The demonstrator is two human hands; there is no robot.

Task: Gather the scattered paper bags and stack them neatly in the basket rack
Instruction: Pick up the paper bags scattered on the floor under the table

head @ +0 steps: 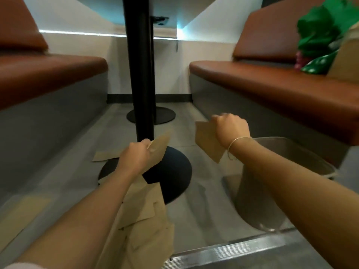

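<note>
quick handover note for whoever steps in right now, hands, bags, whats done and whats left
Left hand: grips one flat paper bag held up in front of the near table base.
Right hand: grips a second bag held in the air beside the metal bin.
On the floor: one bag behind the left hand, a loose pile under the left forearm, one at the far left.
Done: two bags picked up.
Left: gather the floor bags and stack them all. No basket rack is clearly in view; the bin's contents cannot be seen.
</note>
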